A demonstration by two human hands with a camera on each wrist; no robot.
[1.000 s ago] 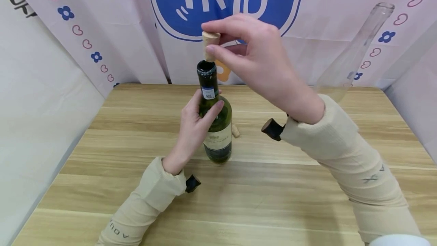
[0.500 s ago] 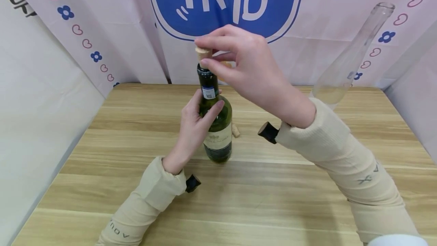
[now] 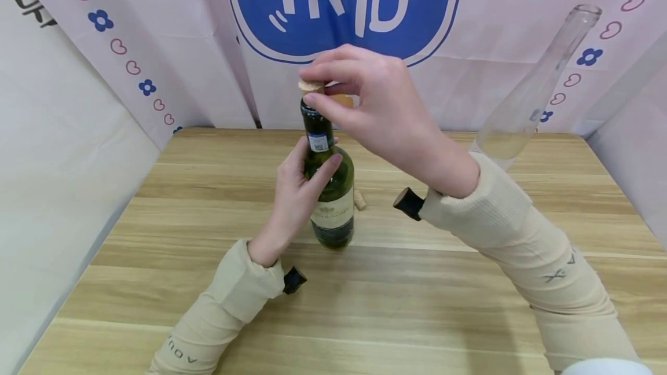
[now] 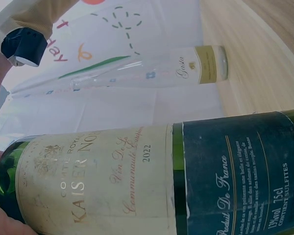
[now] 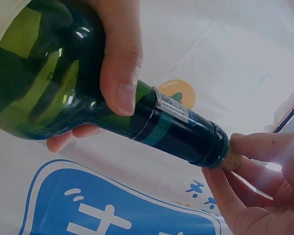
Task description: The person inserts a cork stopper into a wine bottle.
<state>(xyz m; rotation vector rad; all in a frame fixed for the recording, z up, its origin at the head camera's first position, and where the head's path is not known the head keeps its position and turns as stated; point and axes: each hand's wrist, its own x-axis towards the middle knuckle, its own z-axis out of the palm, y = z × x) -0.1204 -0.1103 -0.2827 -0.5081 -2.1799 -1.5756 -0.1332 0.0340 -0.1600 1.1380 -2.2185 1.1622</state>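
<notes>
From above, the left hand (image 3: 297, 190) wraps the shoulder of an upright dark green glass wine bottle (image 3: 329, 190) on the pale wooden table (image 3: 417, 305) while the right hand (image 3: 375, 103) pinches a tan cork (image 3: 310, 87) into its mouth, the left wrist view fills with the bottle's cream label (image 4: 98, 181), and the right wrist view shows fingertips (image 5: 245, 147) clamped around that cork.

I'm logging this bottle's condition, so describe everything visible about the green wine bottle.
The green wine bottle is dark green glass and stands upright on the wooden table. It carries a cream front label, a dark back label and a dark neck capsule with a small sticker. The left hand grips its shoulder; the right hand pinches a cork partly seated in its mouth.
</notes>
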